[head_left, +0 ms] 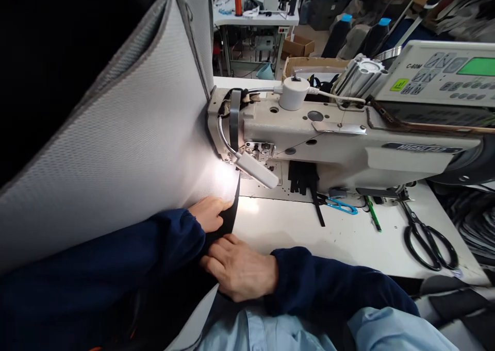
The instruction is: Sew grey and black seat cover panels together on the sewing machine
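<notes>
one lamp partly hides machine bed; left hand, right hand on fabric, grips unclear

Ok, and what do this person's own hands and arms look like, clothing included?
The left hand and right hand wear no gloves. The left sleeve and right sleeve are dark navy, gathered at the wrists; a light blue top shows beyond the right one.

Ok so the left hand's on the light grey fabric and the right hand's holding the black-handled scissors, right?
Not quite: the head view shows the right hand on the black fabric, while the black-handled scissors lie on the white table. The rest stands.
</notes>
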{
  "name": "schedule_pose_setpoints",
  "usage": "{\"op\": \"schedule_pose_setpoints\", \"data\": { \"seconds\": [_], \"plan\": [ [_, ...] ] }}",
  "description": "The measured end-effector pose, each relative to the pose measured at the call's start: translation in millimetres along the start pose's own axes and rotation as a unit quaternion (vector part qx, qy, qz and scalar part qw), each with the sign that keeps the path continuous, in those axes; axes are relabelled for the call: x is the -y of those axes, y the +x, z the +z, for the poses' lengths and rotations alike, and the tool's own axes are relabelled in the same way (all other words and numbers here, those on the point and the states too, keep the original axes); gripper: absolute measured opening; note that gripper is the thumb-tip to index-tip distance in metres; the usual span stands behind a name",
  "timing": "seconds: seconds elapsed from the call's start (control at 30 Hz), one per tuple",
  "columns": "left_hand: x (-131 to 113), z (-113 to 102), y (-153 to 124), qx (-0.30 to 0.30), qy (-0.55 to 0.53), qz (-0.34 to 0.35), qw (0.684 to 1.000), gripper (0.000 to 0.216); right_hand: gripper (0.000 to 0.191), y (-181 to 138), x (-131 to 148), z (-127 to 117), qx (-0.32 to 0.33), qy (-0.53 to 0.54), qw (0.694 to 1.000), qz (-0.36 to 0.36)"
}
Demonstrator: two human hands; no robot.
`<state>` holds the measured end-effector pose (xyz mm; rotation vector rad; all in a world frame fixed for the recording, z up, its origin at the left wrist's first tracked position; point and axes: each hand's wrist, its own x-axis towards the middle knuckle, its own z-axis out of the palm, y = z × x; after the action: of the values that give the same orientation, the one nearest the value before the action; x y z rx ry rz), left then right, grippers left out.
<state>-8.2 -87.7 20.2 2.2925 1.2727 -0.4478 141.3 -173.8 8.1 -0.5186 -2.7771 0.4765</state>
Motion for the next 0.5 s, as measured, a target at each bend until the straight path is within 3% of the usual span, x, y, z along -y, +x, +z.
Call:
{"op": "schedule_pose_setpoints", "data": {
  "seconds": [0.1,0.2,0.3,0.5],
  "plan": [
    [-1.0,5.3,0.3,-0.023,-0.021,-0.026,0.999,0.057,0.042,5.6,5.4,12.2,0.052,0.027,0.997,-0.045],
    [-1.5,5.8,0.4,-0.030,-0.034,-0.029,0.999,0.059,0.026,17.2,3.1,27.3,0.081,-0.031,0.991,-0.104],
    [-3.4,0.1,-2.5,-0.015,-0.042,-0.019,0.999,0.061,0.008,25.0,0.2,37.1,0.052,-0.051,0.990,-0.124],
    [-6.6,1.2,-3.2,-0.015,-0.056,0.005,0.998,0.062,0.017,26.2,-3.2,39.3,-0.007,-0.060,0.991,-0.116]
  ]
}}
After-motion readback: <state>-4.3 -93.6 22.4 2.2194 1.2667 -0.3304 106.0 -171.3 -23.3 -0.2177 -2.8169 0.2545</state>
